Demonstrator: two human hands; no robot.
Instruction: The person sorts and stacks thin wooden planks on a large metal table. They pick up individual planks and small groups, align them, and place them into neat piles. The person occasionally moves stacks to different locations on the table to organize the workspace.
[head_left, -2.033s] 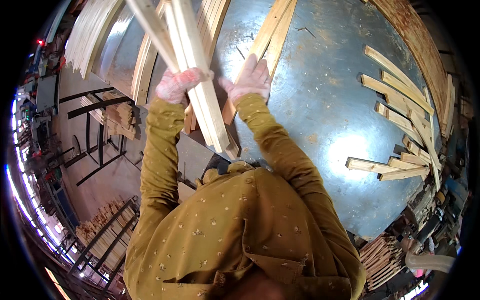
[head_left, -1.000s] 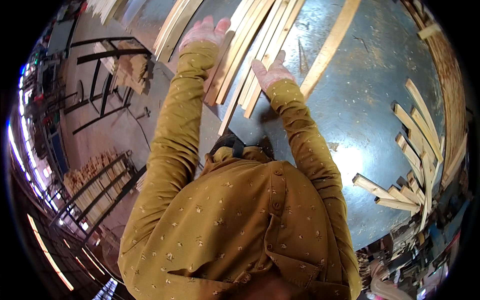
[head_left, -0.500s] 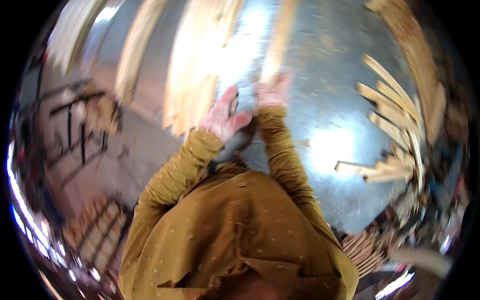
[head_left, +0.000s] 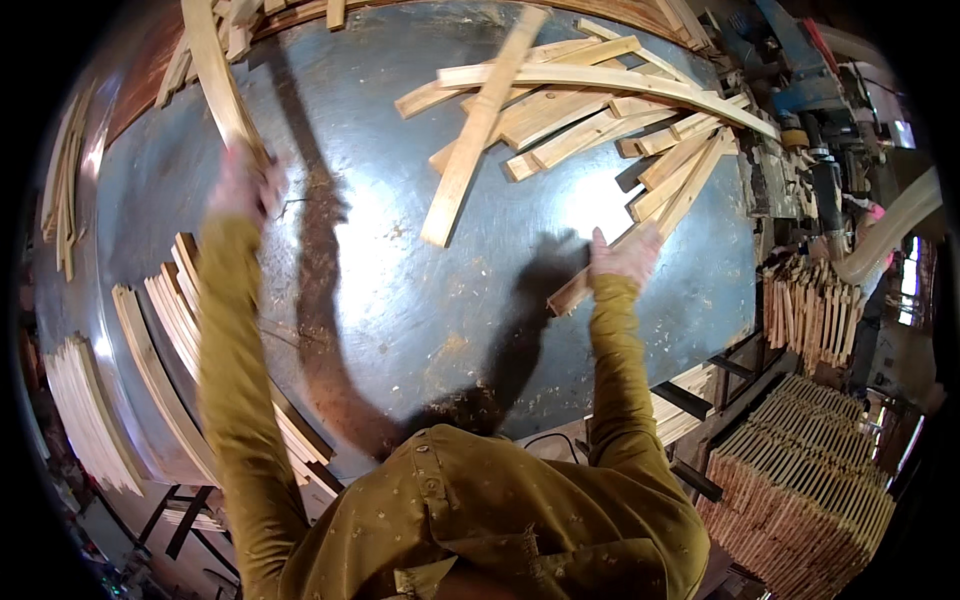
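My left hand (head_left: 243,185), in a pale pinkish glove and blurred by motion, is closed around the near end of a long wooden slat (head_left: 212,70) that points away toward the far left edge. My right hand (head_left: 625,258), gloved alike, grips another wooden slat (head_left: 570,293), whose near end sticks out to the left of the fingers. That slat's far part runs up to a fanned pile of slats (head_left: 575,118) at the right. Between my hands, a single loose slat (head_left: 480,135) lies slantwise, its far end over the pile's left side.
A grey metal table (head_left: 400,320) carries it all. Stacked slats (head_left: 175,315) lie by my left forearm, more bundles (head_left: 90,415) farther left. Slats (head_left: 235,25) also lie at the far left. Machinery (head_left: 825,180) stands right; a large stack of wood pieces (head_left: 800,490) sits lower right.
My view has swung right, bringing the fanned pile nearer the middle. My hands, close together before, are now wide apart, the left one on a slat at far left, the right one on a slat beside the pile.
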